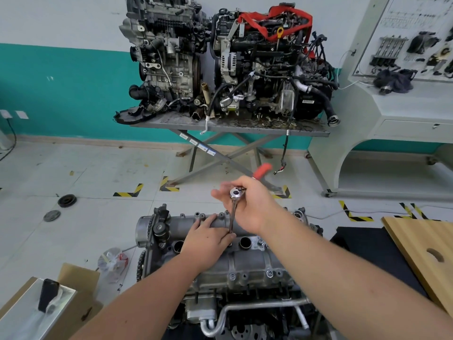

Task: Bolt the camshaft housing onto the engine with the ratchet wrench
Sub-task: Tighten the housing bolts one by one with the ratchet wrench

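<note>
Both hands work over the grey cast camshaft housing (245, 261), which lies with its long axis across the engine (232, 303). Left hand (208, 239) rests flat, fingers together. Right hand (250, 204) grips the ratchet wrench (234, 209), its extension standing nearly upright, red handle pointing away, blurred. No lettering reads clearly.

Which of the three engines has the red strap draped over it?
The right-hand engine on the grey scissor-leg table, with the red strap across its top. Its table neighbour and the engine under the hands have none.
</note>
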Tool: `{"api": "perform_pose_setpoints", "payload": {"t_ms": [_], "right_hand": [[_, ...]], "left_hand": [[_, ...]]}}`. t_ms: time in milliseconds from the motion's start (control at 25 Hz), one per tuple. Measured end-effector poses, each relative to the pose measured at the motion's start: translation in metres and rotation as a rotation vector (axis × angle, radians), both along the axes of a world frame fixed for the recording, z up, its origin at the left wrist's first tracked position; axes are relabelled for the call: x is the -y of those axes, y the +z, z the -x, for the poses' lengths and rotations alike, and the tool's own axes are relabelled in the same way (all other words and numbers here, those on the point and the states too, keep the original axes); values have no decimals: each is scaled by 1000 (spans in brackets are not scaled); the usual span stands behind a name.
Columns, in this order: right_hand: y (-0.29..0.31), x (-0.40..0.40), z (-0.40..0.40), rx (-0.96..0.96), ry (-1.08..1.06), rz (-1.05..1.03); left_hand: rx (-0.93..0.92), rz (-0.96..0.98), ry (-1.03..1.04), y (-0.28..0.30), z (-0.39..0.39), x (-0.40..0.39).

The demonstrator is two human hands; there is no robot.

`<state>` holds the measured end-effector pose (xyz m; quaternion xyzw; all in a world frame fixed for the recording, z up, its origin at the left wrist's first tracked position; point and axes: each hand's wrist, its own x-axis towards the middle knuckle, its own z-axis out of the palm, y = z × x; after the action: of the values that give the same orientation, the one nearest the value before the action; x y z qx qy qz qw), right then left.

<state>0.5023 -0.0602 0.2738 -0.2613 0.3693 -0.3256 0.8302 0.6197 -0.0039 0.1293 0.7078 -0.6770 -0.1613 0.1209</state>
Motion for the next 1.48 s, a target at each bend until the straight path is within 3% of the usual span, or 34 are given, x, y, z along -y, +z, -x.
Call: {"api": "perform_pose_setpoints", "payload": {"t_ms": [80,120,200,320,440,520,640,840,1000,1120,1240,1280,1360,1400,1480], "right_hand": [[-21,-6,3,83,-47,97],[-30,-10,5,22,-27,251],[-46,-18,7,-229,-3,713],[-58,-11,10,-564,-226,1579],[-47,1,11,-864,-126,2067],[-33,1,13,-1107,6,2225],[-14,1,15,-1318,230,2266],[11,11,19,-1300,796,2308],[26,20,14,-1305,918,2360],[25,13,2,-1372,815,2142],[27,11,-9,-1395,661,1519],[25,13,-12,-1261,590,1206],[18,8,-18,-763,349,537],[14,4,-19,-495,166,290],[0,-1,-17,-56,-141,29]], "left_hand": [[-7,2,13,0,0,0],[-7,8,15,0,0,0],[9,28,3,0,-1,0],[32,62,-8,-1,-2,-1],[62,90,-12,-5,-2,-1],[-1,147,-19,-5,-2,0],[-155,121,-35,2,3,-1],[-156,202,-51,6,3,-3],[-105,103,37,4,1,-2],[30,34,0,0,0,-1],[10,18,-7,-1,-2,-1],[17,22,-11,-2,-2,0],[34,15,-15,-3,-3,0],[28,7,-11,-3,-3,0],[13,-3,-4,-3,-2,1]]}}
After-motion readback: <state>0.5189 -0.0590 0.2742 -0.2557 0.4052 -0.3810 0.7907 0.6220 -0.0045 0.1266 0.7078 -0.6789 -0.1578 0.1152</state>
